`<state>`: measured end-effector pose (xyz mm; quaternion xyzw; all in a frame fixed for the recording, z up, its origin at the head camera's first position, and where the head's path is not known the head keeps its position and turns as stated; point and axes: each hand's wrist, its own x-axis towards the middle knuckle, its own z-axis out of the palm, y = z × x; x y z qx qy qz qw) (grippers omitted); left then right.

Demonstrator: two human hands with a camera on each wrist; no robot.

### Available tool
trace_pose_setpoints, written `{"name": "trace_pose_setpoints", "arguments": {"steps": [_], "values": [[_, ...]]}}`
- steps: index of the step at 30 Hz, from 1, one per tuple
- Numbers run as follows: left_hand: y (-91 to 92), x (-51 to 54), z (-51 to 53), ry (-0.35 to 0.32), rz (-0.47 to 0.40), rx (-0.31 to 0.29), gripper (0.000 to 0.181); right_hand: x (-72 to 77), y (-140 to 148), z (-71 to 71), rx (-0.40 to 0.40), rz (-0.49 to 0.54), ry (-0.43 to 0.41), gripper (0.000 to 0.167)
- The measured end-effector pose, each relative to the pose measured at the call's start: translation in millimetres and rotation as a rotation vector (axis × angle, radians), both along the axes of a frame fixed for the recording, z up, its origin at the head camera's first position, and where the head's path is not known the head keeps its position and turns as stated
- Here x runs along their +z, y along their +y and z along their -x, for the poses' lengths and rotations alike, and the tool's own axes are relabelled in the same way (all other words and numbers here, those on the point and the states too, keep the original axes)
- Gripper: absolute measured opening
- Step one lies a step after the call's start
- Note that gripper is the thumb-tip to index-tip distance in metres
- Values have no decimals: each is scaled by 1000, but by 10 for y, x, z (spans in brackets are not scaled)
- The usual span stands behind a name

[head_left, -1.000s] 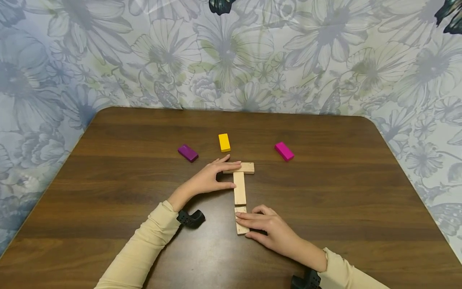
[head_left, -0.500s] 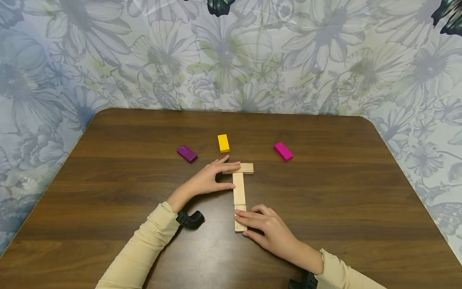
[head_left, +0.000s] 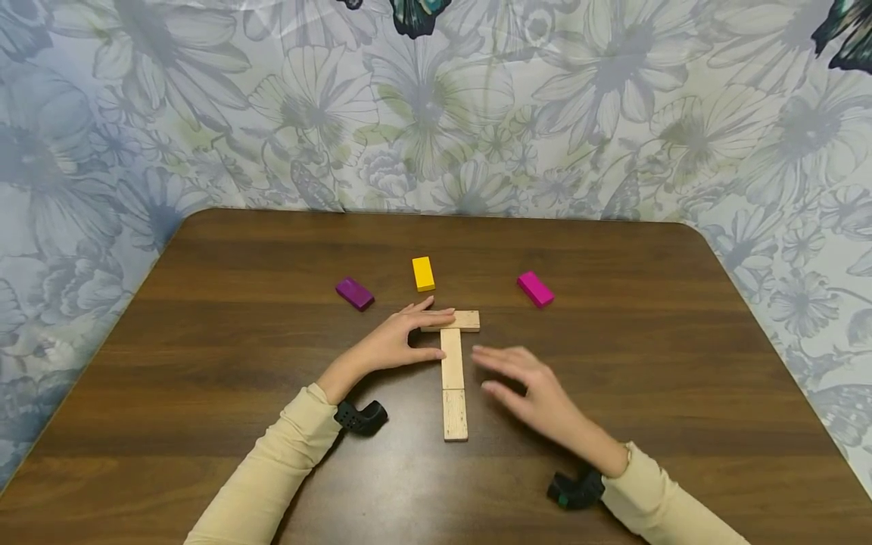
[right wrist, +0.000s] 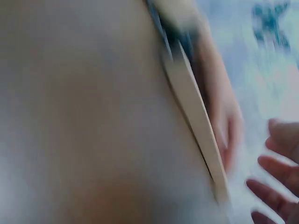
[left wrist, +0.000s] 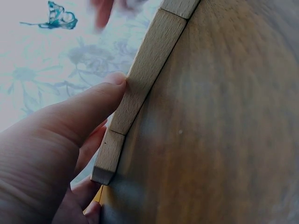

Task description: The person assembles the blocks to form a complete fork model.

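Observation:
Three plain wooden blocks form a T on the table: a crosswise block (head_left: 467,321) at the far end, a middle block (head_left: 452,363) touching it, and a near block (head_left: 455,415) end to end with the middle one. The left hand (head_left: 387,340) rests its fingers on the crosswise block, its thumb touching the middle block's left side; the left wrist view shows that thumb against the wooden block (left wrist: 149,65). Just right of the middle block, the right hand (head_left: 538,390) hovers with fingers loosely extended, holding nothing. The right wrist view is blurred.
Behind the T lie a purple block (head_left: 355,294) on the left, a yellow block (head_left: 423,274) in the middle and a magenta block (head_left: 535,289) on the right. A flowered backdrop (head_left: 579,113) hangs behind the brown table (head_left: 681,341).
The near block moved away from the person until it met the middle block, closing the gap. The right hand then let go of it and moved right and farther up the table. The left hand stays put.

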<state>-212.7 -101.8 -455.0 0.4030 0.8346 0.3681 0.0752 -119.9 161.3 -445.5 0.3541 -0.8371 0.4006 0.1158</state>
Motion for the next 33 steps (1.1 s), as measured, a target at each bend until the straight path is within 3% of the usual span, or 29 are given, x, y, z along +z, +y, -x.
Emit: {"name": "trace_pose_setpoints", "arguments": {"steps": [4, 6, 10, 15, 19, 23, 29, 33], "values": [[10, -9, -4, 3, -15, -4, 58, 126, 392, 529, -183, 65, -88, 40], [14, -12, -6, 6, -12, -5, 58, 125, 580, 776, -204, 56, -152, 42], [20, -24, -12, 0, 1, -5, 58, 68, 856, 1171, -68, -33, -311, 50], [14, -24, -11, -4, 3, -6, 58, 66, 1002, 1464, 84, -201, -515, 63], [0, -3, -2, 6, -8, -2, 58, 89, 1011, 1565, 103, -266, -580, 62], [-7, 5, 6, 10, -15, -1, 58, 78, 990, 1549, 46, -231, -556, 58], [-1, -15, 10, 3, -14, -8, 58, 50, 880, 1401, -181, -175, -310, 53], [8, -27, 2, -3, -10, -6, 58, 62, 785, 1339, -263, -139, -197, 44]]}}
